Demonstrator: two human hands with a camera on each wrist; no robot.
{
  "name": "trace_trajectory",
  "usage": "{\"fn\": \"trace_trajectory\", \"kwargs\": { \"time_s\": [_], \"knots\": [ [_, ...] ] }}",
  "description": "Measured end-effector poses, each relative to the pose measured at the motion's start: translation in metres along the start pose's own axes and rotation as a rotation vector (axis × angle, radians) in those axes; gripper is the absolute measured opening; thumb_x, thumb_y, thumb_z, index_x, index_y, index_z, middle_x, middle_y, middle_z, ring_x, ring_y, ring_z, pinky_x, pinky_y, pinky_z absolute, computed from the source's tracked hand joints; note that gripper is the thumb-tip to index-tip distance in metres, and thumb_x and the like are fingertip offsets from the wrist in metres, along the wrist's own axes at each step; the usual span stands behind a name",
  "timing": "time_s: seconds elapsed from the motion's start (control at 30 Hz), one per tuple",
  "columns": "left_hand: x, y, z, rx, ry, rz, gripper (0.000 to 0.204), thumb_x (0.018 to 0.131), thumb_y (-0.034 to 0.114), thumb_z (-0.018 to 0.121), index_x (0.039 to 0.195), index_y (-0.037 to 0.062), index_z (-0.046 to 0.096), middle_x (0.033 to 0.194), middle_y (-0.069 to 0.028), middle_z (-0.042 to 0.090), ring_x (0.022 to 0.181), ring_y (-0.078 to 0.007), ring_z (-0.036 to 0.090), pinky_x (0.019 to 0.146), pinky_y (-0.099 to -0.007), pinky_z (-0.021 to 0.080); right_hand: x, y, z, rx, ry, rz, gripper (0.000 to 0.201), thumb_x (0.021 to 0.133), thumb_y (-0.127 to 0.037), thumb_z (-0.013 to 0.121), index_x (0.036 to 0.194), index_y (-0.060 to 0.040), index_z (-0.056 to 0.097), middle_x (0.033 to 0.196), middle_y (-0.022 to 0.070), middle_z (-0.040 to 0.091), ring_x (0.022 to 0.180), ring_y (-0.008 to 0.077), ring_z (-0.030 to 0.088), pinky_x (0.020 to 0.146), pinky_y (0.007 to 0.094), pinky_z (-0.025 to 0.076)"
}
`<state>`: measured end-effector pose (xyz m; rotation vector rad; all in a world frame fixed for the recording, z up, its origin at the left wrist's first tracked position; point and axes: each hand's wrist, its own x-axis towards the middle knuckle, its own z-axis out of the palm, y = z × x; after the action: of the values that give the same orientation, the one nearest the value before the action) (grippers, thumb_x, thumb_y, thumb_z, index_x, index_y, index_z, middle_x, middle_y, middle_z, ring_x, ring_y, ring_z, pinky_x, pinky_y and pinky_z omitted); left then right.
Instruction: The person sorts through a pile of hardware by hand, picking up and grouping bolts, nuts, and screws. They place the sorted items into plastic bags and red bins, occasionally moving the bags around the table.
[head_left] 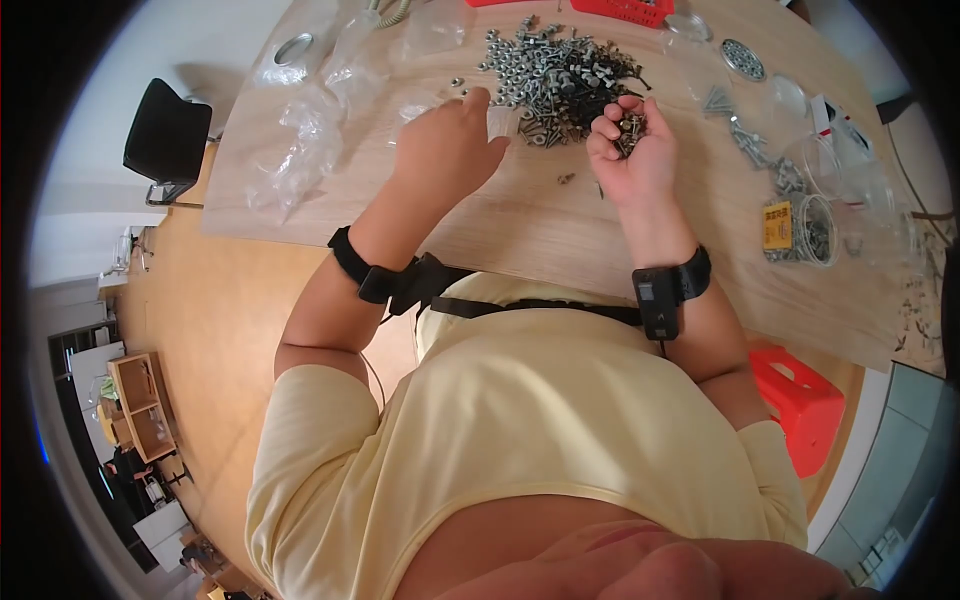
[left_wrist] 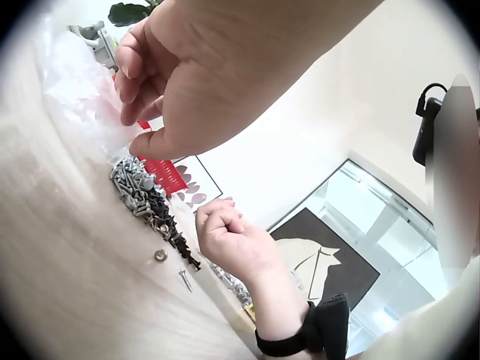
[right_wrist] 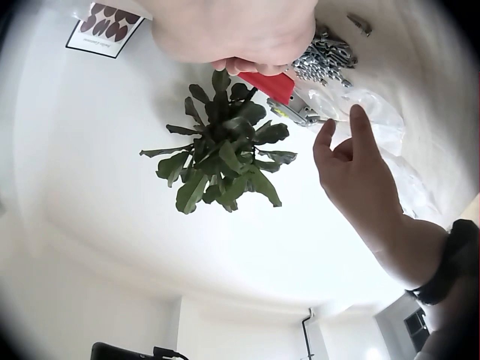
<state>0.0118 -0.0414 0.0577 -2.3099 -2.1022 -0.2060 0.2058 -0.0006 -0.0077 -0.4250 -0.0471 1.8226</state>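
My right hand (head_left: 635, 150) is turned palm up, its fingers curled round a handful of brassy screws and nuts (head_left: 629, 135). It is at the near right side of a heap of nuts, bolts and screws (head_left: 530, 75), silver with black ones on the right. Left of the heap, my left hand (head_left: 445, 150) hovers over clear plastic with its thumb and forefinger apart and nothing visible between them. In the left wrist view, the left fingers (left_wrist: 131, 60) are loosely bent. A small brassy piece (head_left: 566, 179) and a single screw (head_left: 600, 188) lie near the right hand.
Crumpled clear bags (head_left: 305, 150) and a round lid (head_left: 294, 49) lie at left. Red baskets (head_left: 625, 8) stand behind the heap. At right are sorted screws (head_left: 748, 140), a round dish of hardware (head_left: 743, 60), clear tubs (head_left: 818, 230) and a yellow-labelled box (head_left: 778, 226).
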Motion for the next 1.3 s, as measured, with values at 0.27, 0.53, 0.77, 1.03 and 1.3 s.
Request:
{"fn": "trace_trajectory", "kwargs": {
  "time_s": [0.27,0.53,0.77,1.03,1.3],
  "knots": [
    [0.012,-0.021,0.012,-0.251,-0.010,-0.006,0.044,0.074,0.013,0.061,0.116,0.0034,0.050,0.074,-0.0141,0.063,0.068,-0.0300,0.063,0.061,-0.0378,0.050,-0.007,0.002,0.024,0.037,-0.109,0.020,0.025,0.091,-0.027,0.049,0.077,-0.0074,0.052,0.070,0.0058,0.050,0.061,0.0175,0.043,0.050,0.0271,0.034],
    [0.015,0.015,-0.016,-1.121,-0.212,-0.100,0.045,0.080,0.004,0.055,0.123,-0.0030,0.042,0.066,-0.0053,0.056,0.054,-0.0147,0.059,0.045,-0.0253,0.046,-0.007,0.027,0.071,0.060,-0.089,-0.094,0.021,0.093,-0.022,0.045,0.082,-0.0048,0.050,0.074,0.0077,0.050,0.072,0.0211,0.046,0.067,0.0340,0.042],
    [0.013,0.020,-0.009,-1.558,-0.235,-0.117,0.051,0.079,0.002,0.054,0.125,-0.0065,0.034,0.073,-0.0095,0.056,0.057,-0.0188,0.060,0.048,-0.0278,0.049,-0.005,0.031,0.072,-0.139,-0.086,-0.265,0.021,0.091,-0.019,0.047,0.079,-0.0036,0.054,0.074,0.0066,0.053,0.073,0.0216,0.051,0.070,0.0342,0.044],
    [0.012,0.015,-0.004,-1.676,-0.180,-0.110,0.046,0.080,0.000,0.053,0.122,-0.0061,0.034,0.072,-0.0093,0.055,0.058,-0.0190,0.060,0.050,-0.0288,0.050,-0.010,0.038,0.073,-0.424,-0.097,-0.375,0.019,0.088,-0.021,0.055,0.082,-0.0028,0.058,0.078,0.0066,0.058,0.076,0.0203,0.058,0.069,0.0318,0.044],
    [0.009,0.014,-0.007,-1.615,-0.146,-0.094,0.049,0.082,0.005,0.054,0.125,-0.0052,0.035,0.074,-0.0066,0.056,0.059,-0.0158,0.059,0.051,-0.0265,0.049,-0.012,0.041,0.074,-0.483,-0.130,-0.419,0.019,0.086,-0.019,0.055,0.082,-0.0011,0.058,0.075,0.0073,0.058,0.075,0.0195,0.058,0.071,0.0296,0.043]
  ]
}}
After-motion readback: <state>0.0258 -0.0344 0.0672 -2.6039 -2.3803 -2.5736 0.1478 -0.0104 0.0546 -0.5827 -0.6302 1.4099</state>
